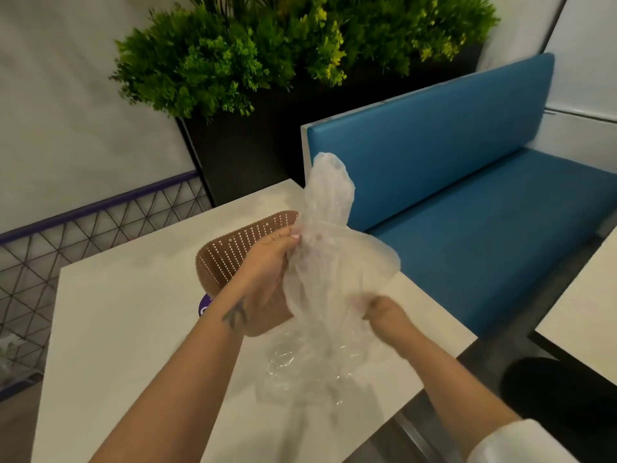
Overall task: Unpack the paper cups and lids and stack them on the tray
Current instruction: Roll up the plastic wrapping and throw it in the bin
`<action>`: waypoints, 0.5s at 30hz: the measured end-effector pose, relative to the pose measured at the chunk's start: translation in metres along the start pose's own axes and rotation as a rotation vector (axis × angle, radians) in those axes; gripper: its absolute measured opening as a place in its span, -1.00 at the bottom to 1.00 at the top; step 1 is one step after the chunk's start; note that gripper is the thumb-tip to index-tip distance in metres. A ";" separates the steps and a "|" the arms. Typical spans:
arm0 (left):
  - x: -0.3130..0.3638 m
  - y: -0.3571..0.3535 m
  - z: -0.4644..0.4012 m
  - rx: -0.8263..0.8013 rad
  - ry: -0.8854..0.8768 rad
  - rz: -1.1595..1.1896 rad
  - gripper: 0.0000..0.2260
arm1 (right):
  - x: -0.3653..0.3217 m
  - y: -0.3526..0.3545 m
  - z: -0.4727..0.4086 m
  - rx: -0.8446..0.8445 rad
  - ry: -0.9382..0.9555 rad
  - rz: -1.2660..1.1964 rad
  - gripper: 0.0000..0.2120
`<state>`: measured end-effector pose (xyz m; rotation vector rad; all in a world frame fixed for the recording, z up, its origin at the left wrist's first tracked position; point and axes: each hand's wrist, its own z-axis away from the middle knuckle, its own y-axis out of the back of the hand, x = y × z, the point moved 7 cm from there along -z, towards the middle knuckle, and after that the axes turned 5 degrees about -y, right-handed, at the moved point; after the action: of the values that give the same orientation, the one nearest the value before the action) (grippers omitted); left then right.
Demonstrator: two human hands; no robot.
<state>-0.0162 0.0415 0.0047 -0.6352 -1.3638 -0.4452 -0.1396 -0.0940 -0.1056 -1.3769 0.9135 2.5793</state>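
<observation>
Above a white table (133, 312), beside a brown tray (233, 252), a person is lifting a clear bag (330, 262), left hand (267, 265) and right hand (384, 312) both gripping its film; cups and lids are not visible, stacking seemingly not begun.

A: Seating? 
B: Blue padded bench (467, 202) behind a white table (133, 312); second white table (581, 305) at right.

A: Backdrop? 
B: Green plants (267, 51) in a black planter (247, 155), pale wall (66, 95), wire mesh railing (83, 235) at left.
</observation>
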 end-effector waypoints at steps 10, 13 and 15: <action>0.022 -0.110 0.033 0.002 0.000 0.035 -0.78 | -0.090 0.180 0.129 0.198 0.243 -0.604 -0.45; 0.026 -0.148 0.039 -0.008 -0.054 -0.009 -0.79 | -0.090 0.191 0.165 0.226 0.308 -0.246 -0.52; 0.027 -0.172 0.046 -0.039 -0.095 -0.028 -0.82 | -0.081 0.196 0.180 0.251 0.305 -0.067 -0.58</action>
<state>-0.1556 -0.0562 0.0626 -0.6769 -1.4584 -0.4706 -0.2891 -0.1420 0.1244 -1.7151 1.1630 2.1513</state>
